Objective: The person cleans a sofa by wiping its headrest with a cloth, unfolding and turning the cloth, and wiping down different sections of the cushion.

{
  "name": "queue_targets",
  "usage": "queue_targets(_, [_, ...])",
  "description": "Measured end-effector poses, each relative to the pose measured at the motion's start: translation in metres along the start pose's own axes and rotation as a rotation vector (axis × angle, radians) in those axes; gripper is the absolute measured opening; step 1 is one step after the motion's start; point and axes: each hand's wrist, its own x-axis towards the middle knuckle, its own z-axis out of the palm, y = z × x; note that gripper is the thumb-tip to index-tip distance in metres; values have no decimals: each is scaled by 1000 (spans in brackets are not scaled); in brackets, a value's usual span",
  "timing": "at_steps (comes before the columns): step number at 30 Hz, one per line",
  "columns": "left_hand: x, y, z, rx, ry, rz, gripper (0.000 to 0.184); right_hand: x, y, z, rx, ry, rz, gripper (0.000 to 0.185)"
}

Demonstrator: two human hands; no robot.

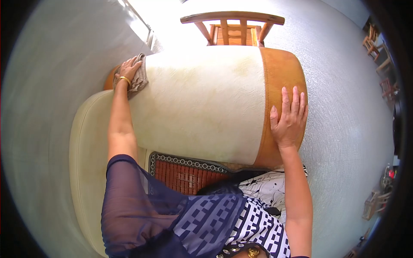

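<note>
A wide padded sofa armrest [198,99] lies across the middle, cream-coloured with orange-brown ends. At its far left edge my left hand [128,71], a gold bangle at the wrist, presses on a crumpled brown cloth [139,77], fingers closed over it. On the orange-brown end panel [282,64] at the right, my right hand [290,116] rests flat with fingers spread, holding nothing. The cream surface shows yellowish patches.
A wooden chair [232,18] stands beyond the armrest. The cream sofa back [88,155] runs along the left, beside a grey wall [43,94]. A reddish-brown slatted mat [180,175] covers the seat. More wooden chairs [371,42] stand at the far right.
</note>
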Motion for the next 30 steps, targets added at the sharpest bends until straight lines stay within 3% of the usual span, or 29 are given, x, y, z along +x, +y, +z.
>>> queue_targets(3, [22, 2, 3, 46, -21, -62, 65, 1, -1, -2, -4, -15, 6, 58])
queue_targets(5, [45, -9, 8, 92, -106, 117, 64, 2, -1, -2, -8, -17, 12, 58])
queue_targets(8, [52, -3, 7, 103, -166, 106, 62, 2, -2, -1, -2, -15, 4, 59])
queue_targets(11, [39, 31, -8, 165, -252, 234, 62, 2, -2, -1, 15, -6, 8, 61])
queue_targets(13, [41, 46, -2, -102, -235, 72, 62, 1, -2, 0, 45, -3, 8, 61])
queue_targets(15, [35, 69, 3, -165, -236, 100, 62, 1, -1, 0, 62, -7, 19, 62])
queue_targets(18, [42, 104, 15, -396, -453, 42, 57, 1, -1, -1, 86, -17, 24, 62])
queue_targets(25, [3, 213, 8, -362, -518, 73, 60, 0, -1, 1, 96, -2, 35, 61])
queue_targets(28, [16, 249, 30, -275, -664, 183, 72, 0, -1, 0, 109, 6, 35, 60])
queue_targets(30, [7, 273, 36, -254, -633, 235, 72, 0, -1, 0, 109, 9, 36, 60])
